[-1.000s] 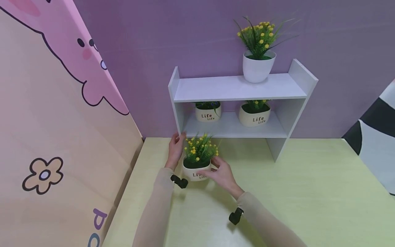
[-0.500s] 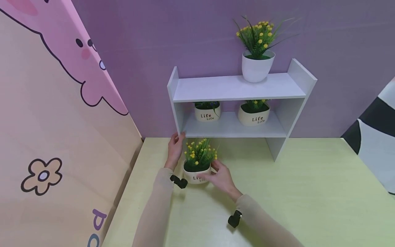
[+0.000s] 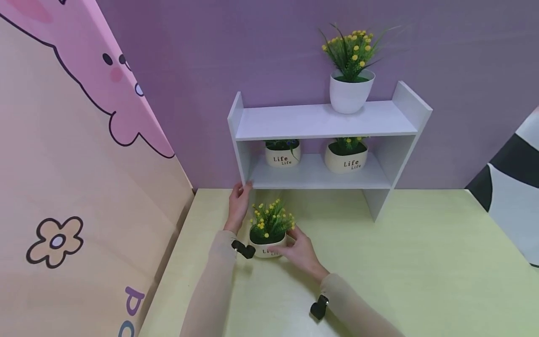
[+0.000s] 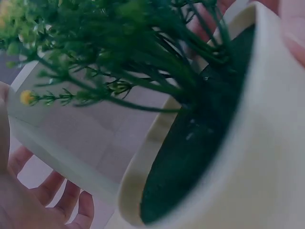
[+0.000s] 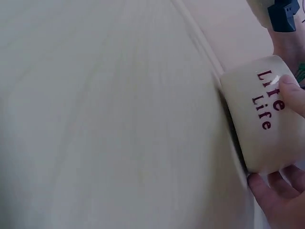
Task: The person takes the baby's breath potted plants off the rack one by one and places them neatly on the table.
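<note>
My right hand [image 3: 300,252] clamped the yellow-flowered potted plant [image 3: 269,226], on or just above the left of the surface [image 3: 421,262], while farther off my left hand [image 3: 238,206] gripped the white shelf [image 3: 320,119] by its left panel [image 3: 242,154], two lettered pots [image 3: 346,164] standing inside, a plain white pot [image 3: 352,97] on top.

Both arms [image 3: 212,281] reach forward, the left hand [image 3: 238,207] gripping farther out, the right hand [image 3: 301,252] pinching nearer.

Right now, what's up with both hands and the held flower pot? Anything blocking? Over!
Left hand holds white shelf by its left side. Right hand grips flower pot, upright. Possible obstacle: left wrist's camera, close beside pot.
</note>
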Tool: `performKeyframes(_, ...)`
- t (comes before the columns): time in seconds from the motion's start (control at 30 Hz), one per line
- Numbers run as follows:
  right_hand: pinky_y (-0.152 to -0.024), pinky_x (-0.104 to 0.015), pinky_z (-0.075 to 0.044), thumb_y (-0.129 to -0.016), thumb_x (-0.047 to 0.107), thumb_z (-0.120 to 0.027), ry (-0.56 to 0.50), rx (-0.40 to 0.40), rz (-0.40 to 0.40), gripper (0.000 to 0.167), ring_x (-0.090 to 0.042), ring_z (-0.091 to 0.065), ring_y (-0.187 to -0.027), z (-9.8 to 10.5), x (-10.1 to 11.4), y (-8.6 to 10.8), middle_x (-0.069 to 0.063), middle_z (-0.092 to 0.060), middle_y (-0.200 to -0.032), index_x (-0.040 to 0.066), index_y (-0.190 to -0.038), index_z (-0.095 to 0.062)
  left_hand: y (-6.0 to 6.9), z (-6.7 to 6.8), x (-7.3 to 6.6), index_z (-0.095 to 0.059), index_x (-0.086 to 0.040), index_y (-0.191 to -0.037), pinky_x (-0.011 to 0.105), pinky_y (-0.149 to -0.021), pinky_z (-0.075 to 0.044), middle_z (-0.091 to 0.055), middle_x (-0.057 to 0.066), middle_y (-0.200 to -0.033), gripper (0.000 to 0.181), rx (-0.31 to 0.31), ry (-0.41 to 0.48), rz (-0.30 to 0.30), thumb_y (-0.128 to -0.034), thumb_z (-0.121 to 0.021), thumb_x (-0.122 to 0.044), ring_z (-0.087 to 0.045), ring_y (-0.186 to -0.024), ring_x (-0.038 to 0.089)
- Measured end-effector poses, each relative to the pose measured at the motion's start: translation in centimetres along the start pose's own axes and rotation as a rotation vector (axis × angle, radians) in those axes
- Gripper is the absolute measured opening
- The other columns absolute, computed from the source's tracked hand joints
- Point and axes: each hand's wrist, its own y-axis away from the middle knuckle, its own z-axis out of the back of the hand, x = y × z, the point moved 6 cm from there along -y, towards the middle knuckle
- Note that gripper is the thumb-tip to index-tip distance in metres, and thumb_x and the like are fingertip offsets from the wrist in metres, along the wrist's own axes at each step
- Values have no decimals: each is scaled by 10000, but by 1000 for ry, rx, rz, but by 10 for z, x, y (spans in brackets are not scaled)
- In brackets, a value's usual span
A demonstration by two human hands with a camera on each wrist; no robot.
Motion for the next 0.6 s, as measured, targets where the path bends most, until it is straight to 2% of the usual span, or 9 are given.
performKeyframes(0.17,-1085,-524,-538,-751,284,-995,-9,-8,-11,846,-434,-553,-1438,-2,0,4,-149,-633,-1490,206,-1474,-562,-1,1,-2,-541,-115,-1499,613,-1173,-422,-556,222,-1542,584,4,6,3,-1063,-594,-500,-532,-1429,398)
performKeyframes(0.4,-1048,-497,-571,-766,324,-986,7,-18,-26,846,-443,-599,-1383,-6,-4,5,-179,-634,-1468,200,-1478,-546,0,1,2,-517,-122,-1527,627,-1175,-416,-544,204,-1559,609,11,3,6,-1067,-589,-515,-521,-1442,402)
performKeyframes(0.6,-1042,-499,-574,-768,327,-985,15,-27,-30,868,-441,-590,-1393,-6,-4,5,-182,-617,-1484,196,-1493,-526,1,1,0,-533,-120,-1511,625,-1171,-420,-551,210,-1553,592,5,-3,2,-1067,-589,-509,-531,-1431,396)
